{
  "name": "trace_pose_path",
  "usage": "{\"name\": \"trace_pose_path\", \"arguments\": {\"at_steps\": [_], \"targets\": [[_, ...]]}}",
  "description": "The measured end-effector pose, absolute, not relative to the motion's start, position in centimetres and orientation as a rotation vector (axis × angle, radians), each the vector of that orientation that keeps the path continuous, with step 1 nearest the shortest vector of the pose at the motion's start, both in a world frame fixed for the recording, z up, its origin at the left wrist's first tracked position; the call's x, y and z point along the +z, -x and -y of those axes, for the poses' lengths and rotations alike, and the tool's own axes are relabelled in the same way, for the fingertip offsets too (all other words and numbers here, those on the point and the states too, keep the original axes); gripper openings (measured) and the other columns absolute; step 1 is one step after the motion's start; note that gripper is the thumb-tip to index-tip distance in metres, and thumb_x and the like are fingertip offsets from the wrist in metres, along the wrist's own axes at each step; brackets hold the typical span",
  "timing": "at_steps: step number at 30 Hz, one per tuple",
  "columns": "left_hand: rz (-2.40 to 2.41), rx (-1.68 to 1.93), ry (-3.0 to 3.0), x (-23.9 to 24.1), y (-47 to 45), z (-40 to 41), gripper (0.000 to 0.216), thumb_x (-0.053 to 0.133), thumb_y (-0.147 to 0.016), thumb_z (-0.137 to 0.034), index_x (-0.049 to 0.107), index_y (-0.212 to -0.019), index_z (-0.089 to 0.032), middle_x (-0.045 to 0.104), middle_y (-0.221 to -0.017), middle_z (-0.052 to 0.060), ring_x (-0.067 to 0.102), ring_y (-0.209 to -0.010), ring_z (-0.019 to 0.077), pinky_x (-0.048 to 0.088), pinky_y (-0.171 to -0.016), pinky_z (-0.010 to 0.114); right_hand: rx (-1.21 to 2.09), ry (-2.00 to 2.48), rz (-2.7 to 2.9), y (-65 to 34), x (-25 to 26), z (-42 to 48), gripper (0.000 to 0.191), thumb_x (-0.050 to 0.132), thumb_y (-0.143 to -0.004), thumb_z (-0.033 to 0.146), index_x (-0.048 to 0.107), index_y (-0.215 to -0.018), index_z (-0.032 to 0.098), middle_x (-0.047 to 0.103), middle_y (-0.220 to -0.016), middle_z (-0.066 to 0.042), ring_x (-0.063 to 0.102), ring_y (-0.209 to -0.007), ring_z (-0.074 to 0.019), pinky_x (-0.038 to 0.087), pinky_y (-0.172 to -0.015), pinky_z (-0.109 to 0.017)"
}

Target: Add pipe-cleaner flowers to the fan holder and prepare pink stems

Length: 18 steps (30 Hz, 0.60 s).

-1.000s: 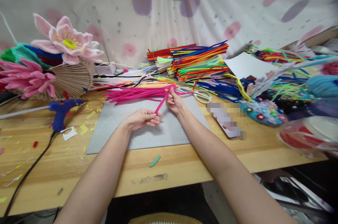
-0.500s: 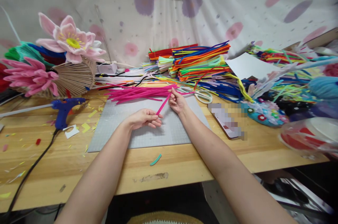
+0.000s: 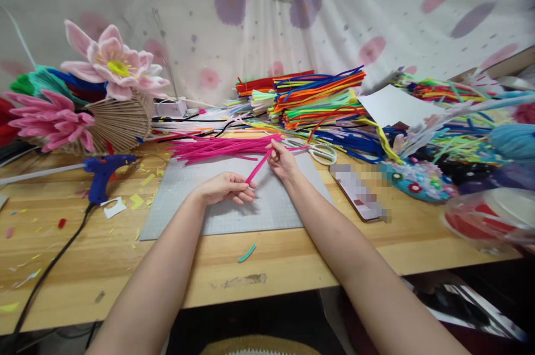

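Observation:
My left hand [image 3: 223, 188] and my right hand [image 3: 283, 160] both pinch one short pink pipe cleaner [image 3: 258, 166] over a grey cutting mat [image 3: 200, 199]. The left hand grips its near end, the right hand its far end. The stick slants up to the right between them. Just behind it, a loose pile of pink pipe cleaners [image 3: 217, 147] lies along the mat's far edge.
A blue glue gun [image 3: 102, 171] with a black cord lies left of the mat. Scissors [image 3: 321, 152] rest right of it. Stacks of coloured pipe cleaners [image 3: 313, 100] fill the back. Pink flowers [image 3: 111, 62] stand at left. A teal scrap [image 3: 246, 253] lies near the table's front edge.
Both hands keep their grip on the pink pipe cleaner and have barely moved. The view has shifted slightly.

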<state>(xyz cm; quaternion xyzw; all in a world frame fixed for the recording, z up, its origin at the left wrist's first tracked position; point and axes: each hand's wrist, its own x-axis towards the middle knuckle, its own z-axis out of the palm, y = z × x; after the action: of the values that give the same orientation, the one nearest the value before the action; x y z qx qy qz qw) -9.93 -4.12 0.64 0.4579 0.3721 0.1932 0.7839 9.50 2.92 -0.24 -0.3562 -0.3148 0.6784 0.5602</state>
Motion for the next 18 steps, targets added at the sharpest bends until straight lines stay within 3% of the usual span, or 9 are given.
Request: {"name": "trace_pose_path", "arguments": {"at_steps": [5, 12, 15, 18], "targets": [[-0.796, 0.626, -0.920, 0.8, 8.9, 4.4, 0.023, 0.066, -0.076, -0.022, 0.063, -0.093, -0.008, 0.069, -0.093, 0.015, 0.068, -0.081, 0.0193, 0.054, -0.073, 0.029, 1.584, 0.837, 0.914, -8.5, -0.2, -2.2, 0.028, 0.062, -0.074, 0.041, 0.059, -0.064, 0.016, 0.041, -0.038, 0.007, 0.028, -0.031, -0.0018, 0.016, -0.030, -0.016], [-0.978, 0.933, -0.826, 0.3, 7.8, 4.0, 0.007, 0.063, -0.076, -0.015, 0.059, -0.079, -0.010, 0.063, -0.064, 0.003, 0.058, -0.048, 0.0072, 0.049, -0.045, 0.016, 1.650, 0.909, 1.318, -6.5, -0.6, -0.6, 0.036, 0.066, -0.067, 0.049, 0.063, -0.082, 0.016, 0.053, -0.054, 0.005, 0.042, -0.042, -0.0034, 0.031, -0.038, -0.014], [-1.072, 1.027, -0.818, 0.5, 8.1, 4.1, 0.004, 0.059, -0.078, -0.013, 0.056, -0.076, -0.011, 0.062, -0.064, 0.002, 0.058, -0.048, 0.0077, 0.049, -0.043, 0.017, 1.404, 1.105, 1.453, -8.8, 0.9, -1.3, 0.029, 0.060, -0.074, 0.043, 0.060, -0.089, 0.019, 0.059, -0.066, 0.002, 0.052, -0.053, -0.0071, 0.042, -0.049, -0.018], [-1.110, 1.079, -0.810, 0.8, 8.5, 4.3, 0.004, 0.056, -0.077, -0.011, 0.053, -0.074, -0.012, 0.062, -0.066, 0.002, 0.060, -0.051, 0.0089, 0.050, -0.043, 0.019, 0.823, 1.504, 1.739, -13.6, 3.1, -2.6, 0.017, 0.055, -0.079, 0.030, 0.063, -0.089, 0.017, 0.066, -0.083, -0.004, 0.059, -0.071, -0.0121, 0.045, -0.063, -0.023]]}}
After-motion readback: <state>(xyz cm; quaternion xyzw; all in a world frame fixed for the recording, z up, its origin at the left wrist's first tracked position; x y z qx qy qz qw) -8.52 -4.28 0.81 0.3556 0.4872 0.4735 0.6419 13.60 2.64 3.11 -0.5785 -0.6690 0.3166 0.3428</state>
